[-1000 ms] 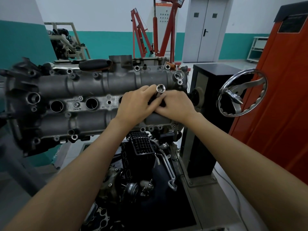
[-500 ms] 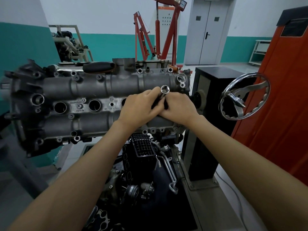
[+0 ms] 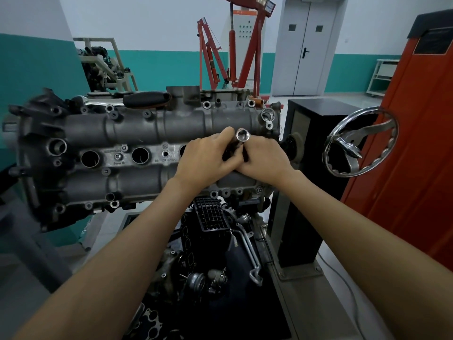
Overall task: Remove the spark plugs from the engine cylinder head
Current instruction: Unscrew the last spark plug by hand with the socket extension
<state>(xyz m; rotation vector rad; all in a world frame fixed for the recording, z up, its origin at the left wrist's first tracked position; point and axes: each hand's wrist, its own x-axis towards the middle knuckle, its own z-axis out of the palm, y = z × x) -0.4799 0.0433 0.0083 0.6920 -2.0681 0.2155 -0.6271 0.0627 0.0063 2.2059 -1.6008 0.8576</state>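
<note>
Cylinder head on stand; left hand, right hand grip clenched on socket; red hoist, teal-banded walls

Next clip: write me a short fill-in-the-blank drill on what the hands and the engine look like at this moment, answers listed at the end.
1. Both hands grip a metal socket tool whose open end points toward the ____.
2. To the left of the left hand, ____ round plug wells in the cylinder head are fully uncovered.
3. The chrome handwheel stands to the ____ of the right hand.

Answers: camera; two; right
</note>
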